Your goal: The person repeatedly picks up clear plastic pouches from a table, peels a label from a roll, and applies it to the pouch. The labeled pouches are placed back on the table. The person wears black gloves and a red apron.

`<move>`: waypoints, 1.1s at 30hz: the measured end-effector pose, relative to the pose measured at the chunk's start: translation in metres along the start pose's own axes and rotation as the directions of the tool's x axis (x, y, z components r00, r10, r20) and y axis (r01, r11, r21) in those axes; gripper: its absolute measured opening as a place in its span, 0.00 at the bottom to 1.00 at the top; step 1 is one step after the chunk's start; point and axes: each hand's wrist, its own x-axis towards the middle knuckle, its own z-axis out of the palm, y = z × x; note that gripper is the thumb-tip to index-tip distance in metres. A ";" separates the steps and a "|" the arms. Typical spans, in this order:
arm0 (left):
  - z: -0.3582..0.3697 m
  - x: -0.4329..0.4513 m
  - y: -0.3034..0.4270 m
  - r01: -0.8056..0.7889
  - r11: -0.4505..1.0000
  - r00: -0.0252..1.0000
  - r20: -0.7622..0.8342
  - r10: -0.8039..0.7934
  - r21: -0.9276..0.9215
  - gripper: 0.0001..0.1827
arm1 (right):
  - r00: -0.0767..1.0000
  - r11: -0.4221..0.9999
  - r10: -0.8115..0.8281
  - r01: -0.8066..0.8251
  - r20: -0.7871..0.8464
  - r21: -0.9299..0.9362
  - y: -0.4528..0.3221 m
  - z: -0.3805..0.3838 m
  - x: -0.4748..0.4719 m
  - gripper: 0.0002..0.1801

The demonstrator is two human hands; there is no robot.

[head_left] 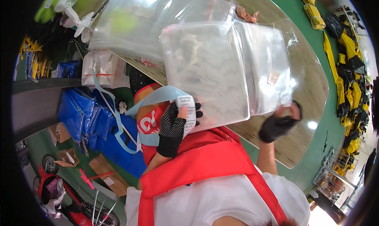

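Observation:
My left hand, in a black fingerless dotted glove, grips a strip of white printed labels at the near edge of a stack of clear plastic bags. From that hand a light-blue backing strip loops left and trails down beside the table. My right hand, also in a black glove, is blurred at the near corner of a second stack of clear bags; whether its fingers pinch anything cannot be told. A small pale square lies on that second stack.
Larger clear plastic sheets cover the far left of the wood-grain table. A white jointed stand rises beyond them. Left below lie blue packages, cardboard boxes and a red scooter. Yellow and black bundles line the right.

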 end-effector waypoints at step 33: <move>-0.024 -0.034 0.034 -0.060 0.986 0.985 -0.148 0.083 0.154 0.18 | 0.647 0.975 -0.090 -0.098 0.757 0.199 -0.040 0.004 0.002 0.19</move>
